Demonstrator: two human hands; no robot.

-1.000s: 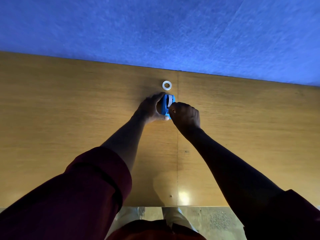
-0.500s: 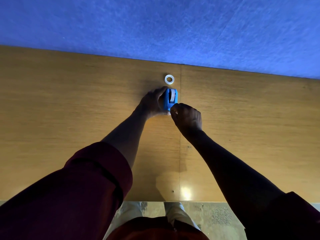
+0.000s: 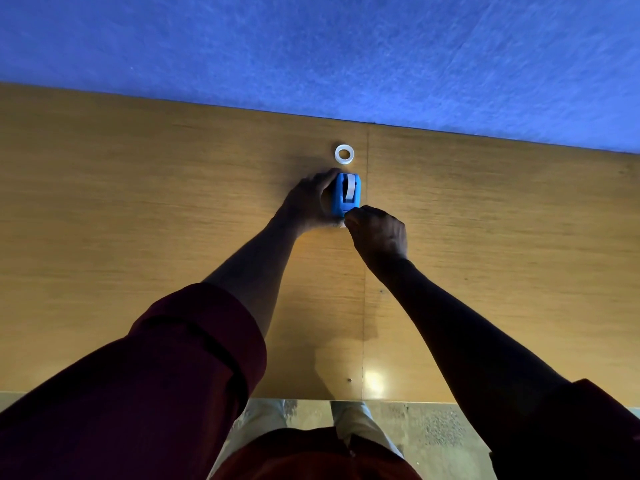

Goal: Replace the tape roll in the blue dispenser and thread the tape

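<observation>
Right hand (image 3: pixel 379 233) drawn back from above the blue dispenser (image 3: pixel 346 195) to its near end, fingers pinched, apparently on the tape end; left hand (image 3: pixel 308 202) clasps the body on the table (image 3: pixel 138 202); new roll seated, threading unfinished, spent core (image 3: pixel 344 154) lies beyond

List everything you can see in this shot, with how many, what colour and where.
tape dispenser: one, blue, on the table, a tape roll seated in it
tape roll: one, whitish, in the dispenser
loose ring: one, white, flat on the table just beyond the dispenser
table: one, wood-brown
wall panel: one, blue, behind the table
left hand: one, gripping the dispenser's left side
right hand: one, fingers pinched at the dispenser's near end
sleeves: two, maroon, rolled up
</observation>
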